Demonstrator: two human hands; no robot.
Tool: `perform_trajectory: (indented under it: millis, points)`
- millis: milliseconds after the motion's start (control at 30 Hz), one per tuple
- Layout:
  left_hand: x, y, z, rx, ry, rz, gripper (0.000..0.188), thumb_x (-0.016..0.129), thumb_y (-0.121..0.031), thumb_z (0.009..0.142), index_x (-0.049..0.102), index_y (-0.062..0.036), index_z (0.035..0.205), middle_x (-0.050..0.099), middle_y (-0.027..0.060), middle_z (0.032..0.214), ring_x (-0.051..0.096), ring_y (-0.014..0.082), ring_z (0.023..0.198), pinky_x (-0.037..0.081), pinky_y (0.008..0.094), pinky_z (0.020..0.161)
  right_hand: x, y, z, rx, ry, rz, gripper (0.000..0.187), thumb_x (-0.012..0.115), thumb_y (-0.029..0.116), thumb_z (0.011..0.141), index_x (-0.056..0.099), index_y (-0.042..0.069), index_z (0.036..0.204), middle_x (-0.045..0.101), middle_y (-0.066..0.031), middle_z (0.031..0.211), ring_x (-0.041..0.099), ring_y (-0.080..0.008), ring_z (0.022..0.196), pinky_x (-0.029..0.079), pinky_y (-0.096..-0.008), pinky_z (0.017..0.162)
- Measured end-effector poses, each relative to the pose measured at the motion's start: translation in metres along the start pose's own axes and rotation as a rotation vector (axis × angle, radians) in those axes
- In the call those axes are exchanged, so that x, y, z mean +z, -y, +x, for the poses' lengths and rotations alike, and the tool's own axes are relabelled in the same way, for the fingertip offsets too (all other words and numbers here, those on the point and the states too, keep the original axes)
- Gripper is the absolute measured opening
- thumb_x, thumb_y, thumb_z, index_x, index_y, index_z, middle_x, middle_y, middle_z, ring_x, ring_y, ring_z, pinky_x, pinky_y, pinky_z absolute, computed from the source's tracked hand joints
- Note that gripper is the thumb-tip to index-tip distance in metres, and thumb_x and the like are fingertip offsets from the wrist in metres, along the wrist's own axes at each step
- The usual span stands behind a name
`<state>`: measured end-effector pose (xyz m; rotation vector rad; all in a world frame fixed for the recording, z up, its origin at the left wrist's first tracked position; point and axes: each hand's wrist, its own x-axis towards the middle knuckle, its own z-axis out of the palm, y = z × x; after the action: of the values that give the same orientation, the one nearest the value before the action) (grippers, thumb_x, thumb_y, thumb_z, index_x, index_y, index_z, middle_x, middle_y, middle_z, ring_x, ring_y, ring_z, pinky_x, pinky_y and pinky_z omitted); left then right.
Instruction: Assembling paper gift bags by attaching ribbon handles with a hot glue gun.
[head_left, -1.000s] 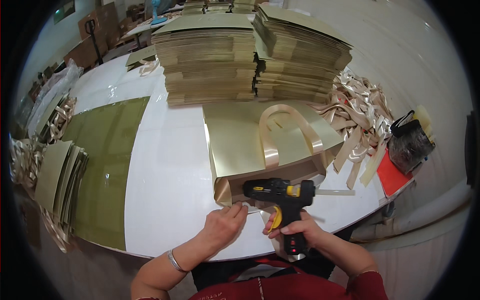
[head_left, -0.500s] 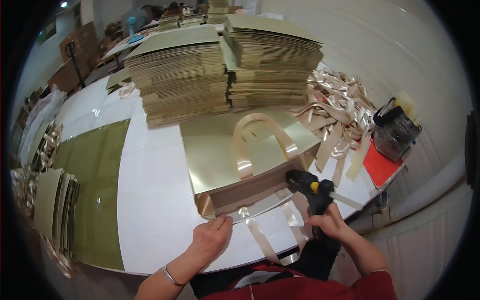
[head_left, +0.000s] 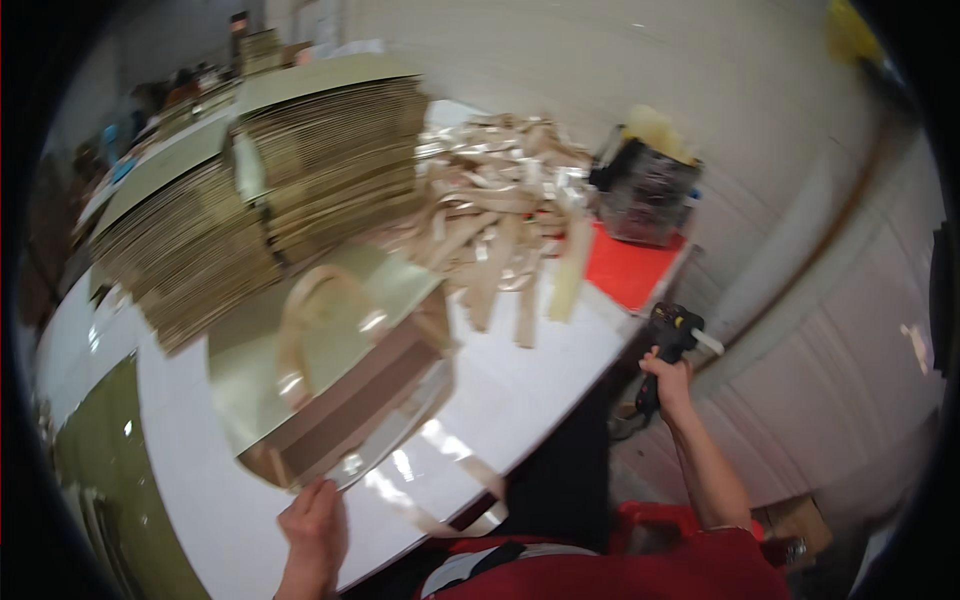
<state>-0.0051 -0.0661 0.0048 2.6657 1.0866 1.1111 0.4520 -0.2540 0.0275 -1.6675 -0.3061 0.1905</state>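
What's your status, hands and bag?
Left fingers at near edge of open gold bag. Right fingers around glue gun, beyond table edge. Ribbon handle lies in front.

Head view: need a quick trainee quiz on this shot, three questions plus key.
1. Which hand holds the black glue gun?
2. True or false: the left hand is at the near edge of the gold bag.
3. The red sheet lies closest to: (A) the gold bag, (B) the dark container, (C) the left hand.

Key: 1. The right hand. 2. True. 3. B.
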Motion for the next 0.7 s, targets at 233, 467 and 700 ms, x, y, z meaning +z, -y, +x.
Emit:
perform_trajectory:
  millis: [233,467,700]
  points:
    - [-0.006,0.0,-0.004,-0.047,-0.156,-0.02,0.015,0.064,0.006,0.066,0.062,-0.0022,0.079,0.06,0.012,0.075,0.061,0.0297,0.061,0.049,0.0339,0.052,-0.075,-0.022,0.107,0.646,0.502,0.476,0.034,0.058,0.02,0.073,0.053,-0.007,0.094,0.062,-0.022,0.085,0.063,-0.0305,0.068,0.056,-0.0412,0.063]
    - [0.032,0.024,0.032,-0.257,-0.297,0.115,0.003,0.06,-0.008,0.079,0.058,-0.0067,0.077,0.057,0.0119,0.068,0.058,0.0294,0.059,0.045,0.038,0.048,-0.006,0.007,0.084,-0.376,0.128,-1.584,0.025,0.065,0.025,0.076,0.064,0.002,0.086,0.066,-0.0169,0.081,0.064,-0.032,0.072,0.051,-0.0392,0.068]
    - [0.041,0.033,0.047,-0.151,-0.086,0.346,0.003,0.061,-0.009,0.078,0.061,-0.0067,0.08,0.063,0.0143,0.1,0.062,0.0281,0.075,0.05,0.038,0.064,0.205,0.053,-0.1,-1.372,0.99,-0.263,0.012,0.06,0.017,0.08,0.064,0.007,0.086,0.065,-0.0104,0.088,0.061,-0.031,0.089,0.046,-0.0415,0.083]
